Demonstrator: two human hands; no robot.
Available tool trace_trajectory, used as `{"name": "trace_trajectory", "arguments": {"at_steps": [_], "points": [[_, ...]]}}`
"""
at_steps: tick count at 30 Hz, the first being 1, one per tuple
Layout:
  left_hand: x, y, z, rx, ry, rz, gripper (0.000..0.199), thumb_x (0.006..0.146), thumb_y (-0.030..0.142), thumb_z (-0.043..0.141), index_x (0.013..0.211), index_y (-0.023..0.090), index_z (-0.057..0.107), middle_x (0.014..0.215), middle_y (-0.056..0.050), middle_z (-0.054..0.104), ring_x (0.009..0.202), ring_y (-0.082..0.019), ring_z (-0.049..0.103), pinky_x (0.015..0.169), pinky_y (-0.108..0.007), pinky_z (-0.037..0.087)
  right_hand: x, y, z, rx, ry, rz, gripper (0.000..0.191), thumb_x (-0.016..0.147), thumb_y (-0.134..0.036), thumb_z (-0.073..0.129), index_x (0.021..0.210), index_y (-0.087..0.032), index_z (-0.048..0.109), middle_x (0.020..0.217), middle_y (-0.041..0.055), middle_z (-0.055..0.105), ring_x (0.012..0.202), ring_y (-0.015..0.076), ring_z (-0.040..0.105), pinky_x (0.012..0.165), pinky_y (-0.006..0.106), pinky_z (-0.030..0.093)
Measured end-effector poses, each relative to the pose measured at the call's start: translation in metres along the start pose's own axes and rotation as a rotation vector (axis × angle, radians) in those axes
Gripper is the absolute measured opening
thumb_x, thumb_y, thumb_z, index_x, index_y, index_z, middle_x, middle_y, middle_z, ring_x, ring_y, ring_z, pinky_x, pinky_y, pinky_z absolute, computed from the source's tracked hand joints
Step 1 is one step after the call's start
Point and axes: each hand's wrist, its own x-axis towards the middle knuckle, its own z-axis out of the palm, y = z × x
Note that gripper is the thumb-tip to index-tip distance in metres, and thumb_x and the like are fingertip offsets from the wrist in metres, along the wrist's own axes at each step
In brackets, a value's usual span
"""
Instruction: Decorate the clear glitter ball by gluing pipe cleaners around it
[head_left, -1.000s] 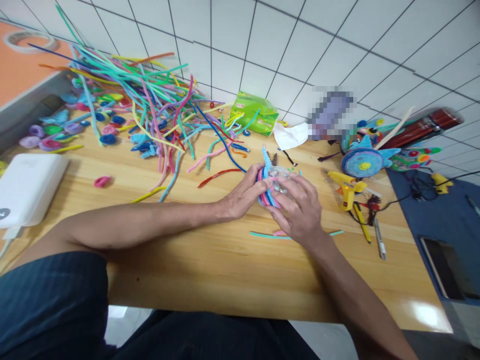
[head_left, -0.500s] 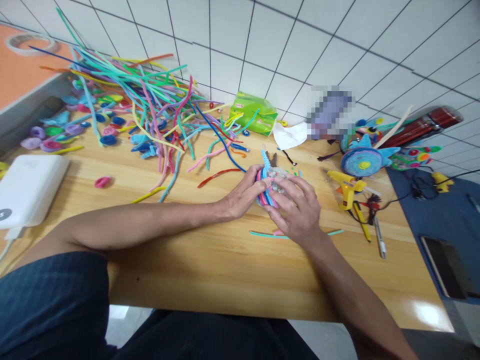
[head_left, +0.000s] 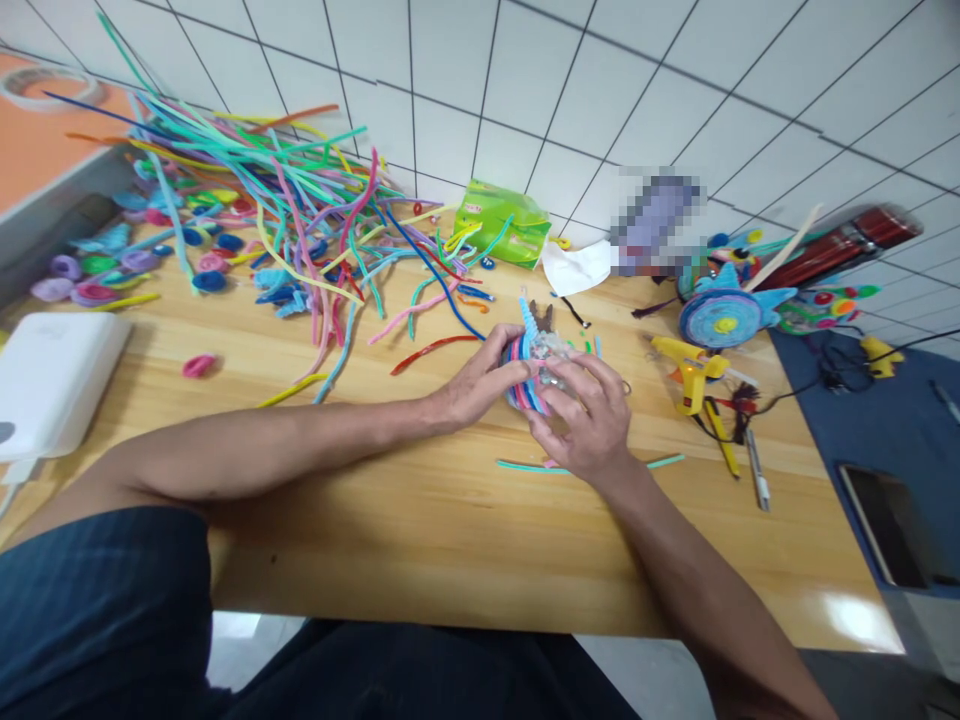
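Blue-and-pink coiled piece (head_left: 527, 402), grasped between my left hand (head_left: 480, 387) and my right hand (head_left: 594, 412), appears wound along its side, whereas the clear part (head_left: 551, 347) beside my right fingertips seems not yet covered.

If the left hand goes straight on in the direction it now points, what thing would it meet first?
Beyond the striped piece that it holds, the left hand would probably meet the right hand first, though depth is unclear.

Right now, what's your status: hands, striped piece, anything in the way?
Left hand holding striped piece; right hand touching it. Teal strip on table, partly hidden by right hand. Yellow glue gun off to the right.
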Motion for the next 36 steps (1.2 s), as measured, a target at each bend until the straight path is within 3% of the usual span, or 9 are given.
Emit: {"name": "trace_trajectory", "arguments": {"at_steps": [5, 9, 15, 20, 29, 33, 36], "points": [[0.004, -0.003, -0.001, -0.102, -0.016, -0.032, 0.041, 0.085, 0.039, 0.069, 0.118, 0.02, 0.053, 0.115, -0.004, 0.059, 0.12, -0.025, 0.055, 0.111, -0.04, 0.047, 0.0, -0.001, 0.0, 0.001, 0.0, 0.023, 0.037, 0.089, -0.021, 0.08, 0.122, -0.029, 0.065, 0.133, 0.0078, 0.077, 0.135, 0.0331, 0.065, 0.107, 0.054, 0.061], [0.009, -0.001, 0.0, -0.185, 0.001, -0.064, 0.041, 0.078, 0.037, 0.072, 0.112, 0.021, 0.056, 0.113, -0.002, 0.06, 0.118, -0.024, 0.055, 0.11, -0.039, 0.045, 0.001, -0.002, 0.0, -0.01, 0.003, 0.018, 0.037, 0.088, -0.02, 0.081, 0.121, -0.026, 0.066, 0.132, 0.0101, 0.077, 0.133, 0.0334, 0.064, 0.107, 0.052, 0.061], [0.014, 0.004, -0.001, -0.313, -0.017, -0.152, 0.037, 0.069, 0.031, 0.076, 0.101, 0.023, 0.059, 0.103, 0.0, 0.064, 0.102, -0.021, 0.057, 0.092, -0.035, 0.047, -0.002, -0.002, 0.001, -0.009, 0.0, 0.053, 0.037, 0.088, -0.022, 0.08, 0.121, -0.029, 0.066, 0.134, 0.0074, 0.076, 0.132, 0.0339, 0.066, 0.105, 0.054, 0.061], [0.013, 0.009, -0.001, -0.357, 0.01, -0.244, 0.034, 0.069, 0.026, 0.074, 0.1, 0.023, 0.062, 0.1, 0.0, 0.068, 0.095, -0.02, 0.06, 0.086, -0.035, 0.048, -0.004, -0.003, 0.003, -0.007, -0.001, 0.069, 0.041, 0.087, -0.021, 0.08, 0.124, -0.031, 0.065, 0.136, 0.0062, 0.077, 0.133, 0.0331, 0.065, 0.107, 0.054, 0.06], [0.015, 0.011, 0.002, -0.44, -0.046, -0.282, 0.045, 0.071, 0.033, 0.076, 0.113, 0.023, 0.062, 0.105, -0.003, 0.077, 0.105, -0.026, 0.069, 0.091, -0.04, 0.052, -0.001, -0.004, 0.002, -0.015, -0.002, 0.073, 0.036, 0.09, -0.023, 0.078, 0.122, -0.028, 0.064, 0.132, 0.0085, 0.076, 0.129, 0.0342, 0.066, 0.105, 0.056, 0.062], [0.016, 0.005, 0.004, -0.416, 0.011, -0.253, 0.041, 0.074, 0.039, 0.073, 0.11, 0.023, 0.06, 0.107, -0.003, 0.075, 0.106, -0.025, 0.067, 0.094, -0.04, 0.052, -0.001, -0.003, 0.003, -0.012, 0.011, 0.075, 0.036, 0.09, -0.023, 0.078, 0.122, -0.028, 0.064, 0.131, 0.0083, 0.076, 0.129, 0.0342, 0.067, 0.104, 0.054, 0.062], [0.013, 0.003, 0.004, -0.338, 0.037, -0.211, 0.043, 0.077, 0.039, 0.075, 0.114, 0.023, 0.061, 0.119, -0.004, 0.073, 0.115, -0.025, 0.065, 0.101, -0.04, 0.051, -0.003, -0.003, 0.004, -0.011, 0.01, 0.092, 0.039, 0.089, -0.023, 0.078, 0.123, -0.03, 0.064, 0.132, 0.007, 0.076, 0.131, 0.034, 0.067, 0.104, 0.055, 0.061]]}}
